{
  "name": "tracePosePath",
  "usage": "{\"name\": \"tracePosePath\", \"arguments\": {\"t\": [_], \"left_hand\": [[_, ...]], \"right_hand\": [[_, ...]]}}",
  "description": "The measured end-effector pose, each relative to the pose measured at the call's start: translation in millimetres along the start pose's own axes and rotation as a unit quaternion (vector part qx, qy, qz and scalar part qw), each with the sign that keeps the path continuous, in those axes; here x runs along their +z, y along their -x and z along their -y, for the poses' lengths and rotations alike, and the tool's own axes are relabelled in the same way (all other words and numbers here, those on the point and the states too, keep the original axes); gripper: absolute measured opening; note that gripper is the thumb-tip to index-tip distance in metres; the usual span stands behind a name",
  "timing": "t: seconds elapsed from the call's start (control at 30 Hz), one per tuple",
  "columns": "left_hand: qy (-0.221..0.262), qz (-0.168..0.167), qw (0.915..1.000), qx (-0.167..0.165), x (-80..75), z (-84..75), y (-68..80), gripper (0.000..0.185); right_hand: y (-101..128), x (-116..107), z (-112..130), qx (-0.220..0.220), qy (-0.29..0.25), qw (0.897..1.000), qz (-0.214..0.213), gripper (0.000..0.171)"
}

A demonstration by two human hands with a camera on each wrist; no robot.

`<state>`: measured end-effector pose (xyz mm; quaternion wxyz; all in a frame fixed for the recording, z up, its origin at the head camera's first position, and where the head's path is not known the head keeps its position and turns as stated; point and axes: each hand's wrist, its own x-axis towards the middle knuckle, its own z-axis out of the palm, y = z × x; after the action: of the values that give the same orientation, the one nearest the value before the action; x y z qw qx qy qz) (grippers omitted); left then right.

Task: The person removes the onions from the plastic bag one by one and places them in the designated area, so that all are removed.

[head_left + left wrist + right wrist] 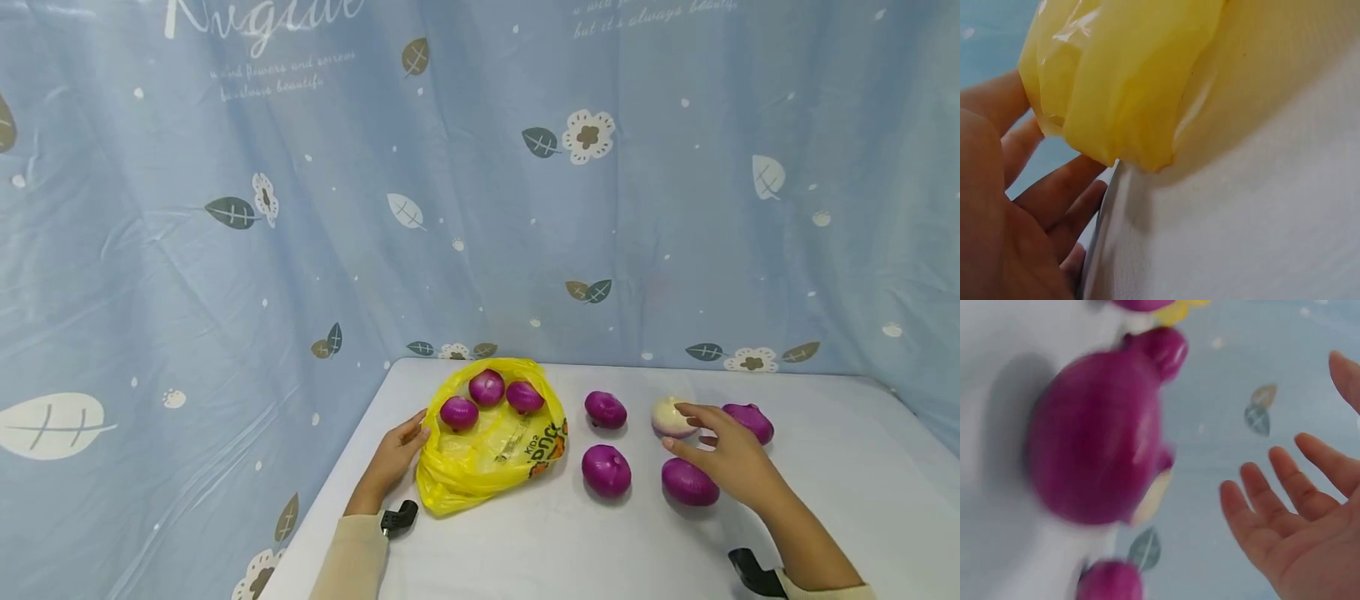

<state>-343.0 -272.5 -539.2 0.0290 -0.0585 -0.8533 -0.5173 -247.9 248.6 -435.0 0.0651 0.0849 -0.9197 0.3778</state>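
Observation:
A yellow plastic bag (487,454) lies open on the white table (570,542) with three purple onions (487,387) resting on it. My left hand (411,435) rests with straight fingers against the bag's left side; in the left wrist view the hand (1029,206) lies beside the bag (1129,81) without gripping it. My right hand (686,429) hovers open, fingertips near a pale peeled onion (667,417). A purple onion (688,482) lies just below its palm. The right wrist view shows spread fingers (1297,506) apart from a purple onion (1094,456).
More purple onions lie loose on the table: one (605,409) behind, one (606,470) in front, and another (750,419) right of my right hand. A blue flowered curtain (480,208) hangs behind and to the left. The table's left edge is near my left wrist.

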Motion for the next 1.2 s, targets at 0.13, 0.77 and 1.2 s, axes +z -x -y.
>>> {"name": "tracePosePath", "arguments": {"t": [0.13,0.77,1.2], "left_hand": [[0.005,-0.006,0.9999,0.007,0.0,1.4,-0.5,0.054],[0.145,-0.175,0.9728,-0.042,29.3,-16.8,-5.4,0.042],[0.141,-0.180,0.9711,-0.068,29.2,-15.0,-4.0,0.046]], "right_hand": [[-16.5,15.8,20.2,-0.028,-0.028,0.999,0.002,0.069],[-95.9,106.4,86.6,-0.050,-0.117,0.987,0.103,0.048],[-139.3,157.7,85.3,-0.033,-0.043,0.992,0.113,0.050]]}}
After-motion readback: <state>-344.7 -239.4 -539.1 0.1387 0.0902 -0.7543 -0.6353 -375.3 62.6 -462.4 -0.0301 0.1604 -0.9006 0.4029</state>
